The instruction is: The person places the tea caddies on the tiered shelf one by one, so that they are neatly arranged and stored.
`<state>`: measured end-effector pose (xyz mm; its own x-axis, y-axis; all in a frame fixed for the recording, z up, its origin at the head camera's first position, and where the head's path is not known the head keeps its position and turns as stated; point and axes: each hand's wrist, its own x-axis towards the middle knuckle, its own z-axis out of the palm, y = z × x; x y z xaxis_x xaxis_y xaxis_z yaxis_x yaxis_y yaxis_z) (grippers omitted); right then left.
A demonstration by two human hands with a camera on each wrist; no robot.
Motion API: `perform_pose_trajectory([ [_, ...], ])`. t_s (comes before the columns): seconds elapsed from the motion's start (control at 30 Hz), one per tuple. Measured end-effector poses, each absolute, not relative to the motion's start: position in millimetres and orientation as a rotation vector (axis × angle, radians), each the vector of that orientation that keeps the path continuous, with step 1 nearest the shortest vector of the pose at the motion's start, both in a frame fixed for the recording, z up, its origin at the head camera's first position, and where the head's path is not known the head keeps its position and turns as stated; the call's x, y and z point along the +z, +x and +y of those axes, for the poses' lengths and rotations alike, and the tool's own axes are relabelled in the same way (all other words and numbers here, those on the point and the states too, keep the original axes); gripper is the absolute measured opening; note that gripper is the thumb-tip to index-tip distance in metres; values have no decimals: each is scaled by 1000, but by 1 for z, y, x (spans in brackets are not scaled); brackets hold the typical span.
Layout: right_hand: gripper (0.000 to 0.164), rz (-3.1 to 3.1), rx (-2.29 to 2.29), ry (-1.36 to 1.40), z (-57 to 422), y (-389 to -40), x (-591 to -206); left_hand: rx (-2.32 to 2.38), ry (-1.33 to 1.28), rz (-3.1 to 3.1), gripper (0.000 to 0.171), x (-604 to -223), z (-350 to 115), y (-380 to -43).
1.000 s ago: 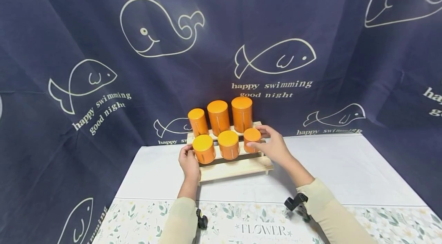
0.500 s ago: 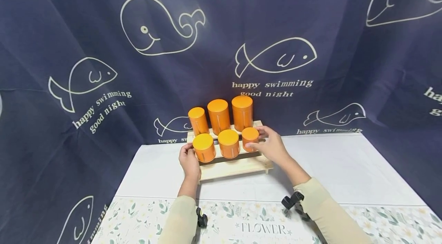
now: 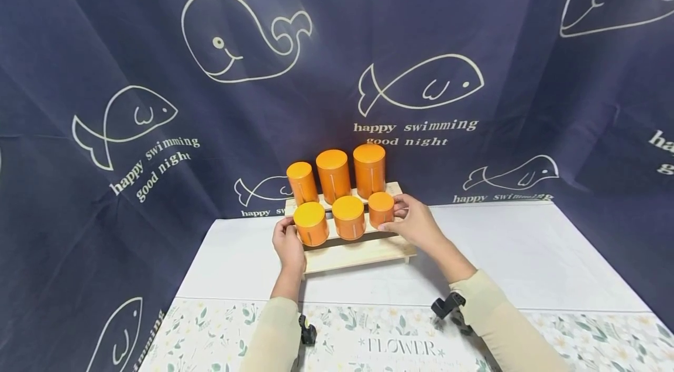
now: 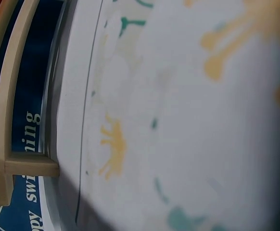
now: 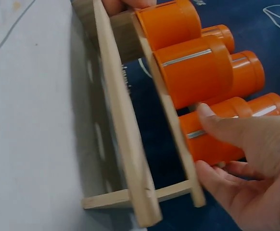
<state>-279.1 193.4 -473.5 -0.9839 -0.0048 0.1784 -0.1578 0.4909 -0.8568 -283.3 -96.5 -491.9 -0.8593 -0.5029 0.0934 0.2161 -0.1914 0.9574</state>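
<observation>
A stepped wooden display rack [image 3: 358, 255] bears two rows of orange cylindrical cans. My left hand [image 3: 288, 246] grips the rack's left end, its fingers beside the left front can [image 3: 310, 224]; part of its hold is hidden. At the right, my right hand [image 3: 418, 223] pinches the small front can [image 3: 381, 210], thumb at its front and fingers along its right side. In the right wrist view, the thumb lies against that small can [image 5: 217, 130], low on the middle step. Between the two outer front cans stands another orange can [image 3: 348, 218].
Behind, the top step holds three taller orange cans [image 3: 333, 176]. The lowest step [image 3: 363, 252] is bare wood. A dark blue cloth [image 3: 337, 38] with white fish drawings hangs close behind the rack. White and floral covering [image 3: 400, 325] lies over the table.
The small front can has shifted slightly left towards the middle can, with my right hand. Its thumb now sits lower on the can. My left hand has stayed in place.
</observation>
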Motion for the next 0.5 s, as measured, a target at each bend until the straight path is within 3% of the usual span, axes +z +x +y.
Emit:
perform_pose_trajectory([
  [0.17,88,-2635,1536,185,200,-276,-467,-2091,366,-1628,23,-504,-99,-295],
  [0.5,86,-2691,1626,272,204,-263,-466,-2095,406,-1605,24,-524,-103,-310],
])
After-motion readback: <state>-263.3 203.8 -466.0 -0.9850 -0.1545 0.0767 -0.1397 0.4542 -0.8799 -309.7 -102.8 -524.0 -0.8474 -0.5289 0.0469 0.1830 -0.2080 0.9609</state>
